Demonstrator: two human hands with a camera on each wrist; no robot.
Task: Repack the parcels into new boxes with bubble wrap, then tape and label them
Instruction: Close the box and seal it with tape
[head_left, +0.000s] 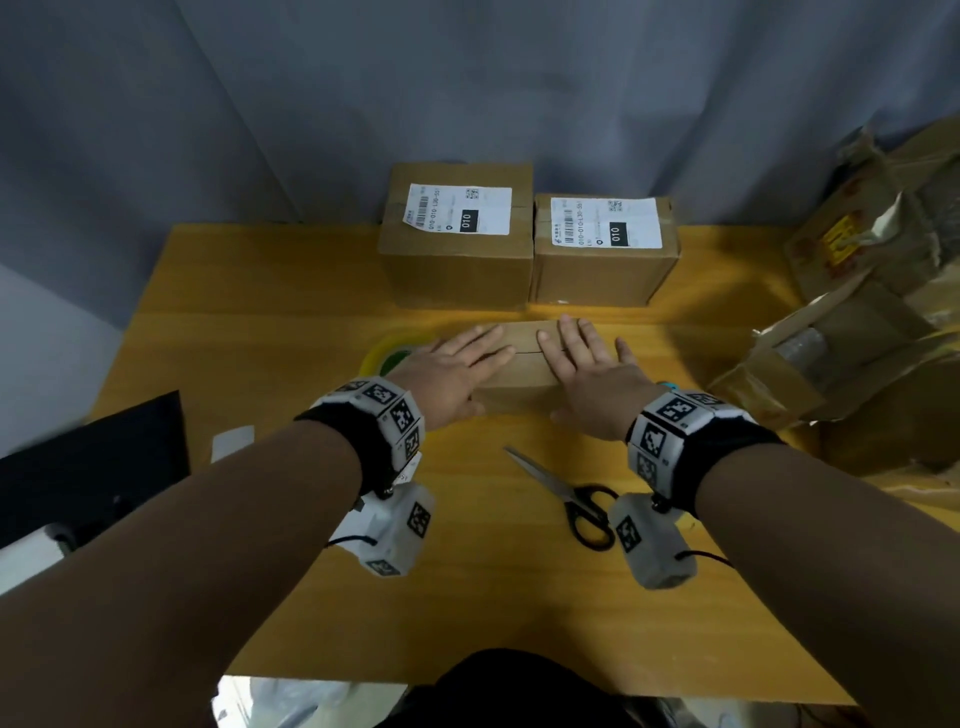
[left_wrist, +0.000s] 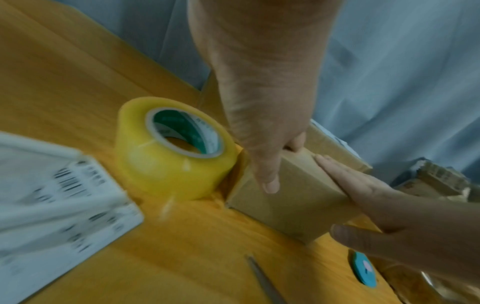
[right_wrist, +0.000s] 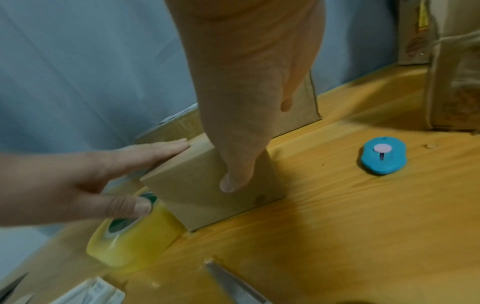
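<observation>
**Small box: flaps held closed, unsealed, unlabelled**

While both hands press flat on its top, the small box (head_left: 519, 364) sits on the wooden table (head_left: 260, 322), and serves as the landmark below.

- Left hand (head_left: 457, 371): fingers straight, palm on the box's left flap, thumb down the near face; pressing, not curled round anything.
- Right hand (head_left: 587, 374): the same on the right flap, fingers extended flat.
- Tape roll (left_wrist: 168, 148): touching the box's left side, standing on its flat face; unused, by the look of the bare seam.
- Scissors (head_left: 571, 493): nearer the person than the box.
- Left labelled box (head_left: 457, 234) and right labelled box (head_left: 605, 249): just behind the box, side by side, each bearing a shipping label; judged finished.
- Torn old cartons (head_left: 841, 332): well to the right of the box.

Progress, as a judgement: two parcels done; this one is closed but has taping and labelling left.

View differences: only the wrist views show the blue cutter (right_wrist: 383, 156), right of the box, hidden in the head view by the right wrist. The left wrist view shows loose label sheets (left_wrist: 59, 195) left of the box. Only the head view shows the flap seam and the labels behind.
</observation>
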